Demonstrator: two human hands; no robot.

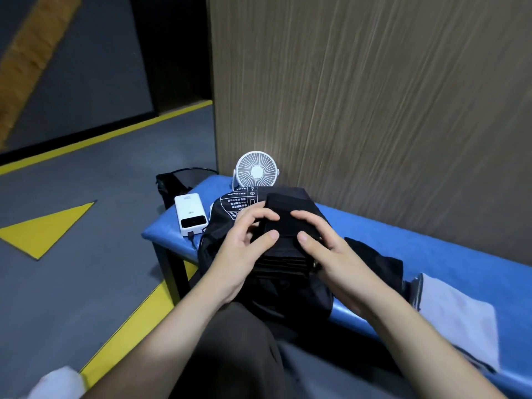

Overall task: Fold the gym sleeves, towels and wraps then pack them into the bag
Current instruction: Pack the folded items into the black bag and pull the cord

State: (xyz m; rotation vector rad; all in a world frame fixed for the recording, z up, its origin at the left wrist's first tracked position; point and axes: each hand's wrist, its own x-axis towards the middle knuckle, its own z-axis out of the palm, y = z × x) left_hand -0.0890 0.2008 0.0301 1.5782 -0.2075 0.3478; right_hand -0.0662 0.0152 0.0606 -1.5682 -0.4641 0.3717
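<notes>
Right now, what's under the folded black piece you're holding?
Under the folded black piece, gripped by the left hand and right hand, sits the black bag on the blue bench. The bag's inside is covered, so its contents can't be seen.

Both hands (283, 243) grip folded black wrap (285, 223).

l hand (244, 240), r hand (325, 240), fingers curled, pinching
</notes>
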